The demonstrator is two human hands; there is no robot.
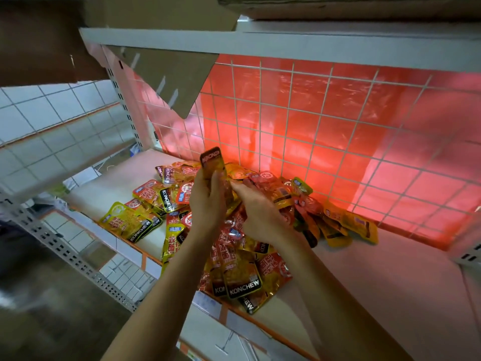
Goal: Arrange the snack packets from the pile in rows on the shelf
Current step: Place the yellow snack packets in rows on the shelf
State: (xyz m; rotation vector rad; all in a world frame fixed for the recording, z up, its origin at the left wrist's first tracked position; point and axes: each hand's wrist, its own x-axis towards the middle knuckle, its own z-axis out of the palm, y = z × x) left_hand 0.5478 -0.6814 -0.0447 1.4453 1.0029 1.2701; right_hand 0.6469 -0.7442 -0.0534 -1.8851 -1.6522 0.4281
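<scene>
Two bare forearms rise from the lower edge. At centre frame, a pile of glossy yellow and red foil snack packets [234, 256] lies on the pale shelf [377, 282]. The left hand [208, 201] clasps one upright yellow packet [214, 166]; the right hand [260, 212] rests fingers-down on the pile, its grip unclear. Behind stands a white wire grid [312, 113] over red plastic sheeting [351, 157].
</scene>
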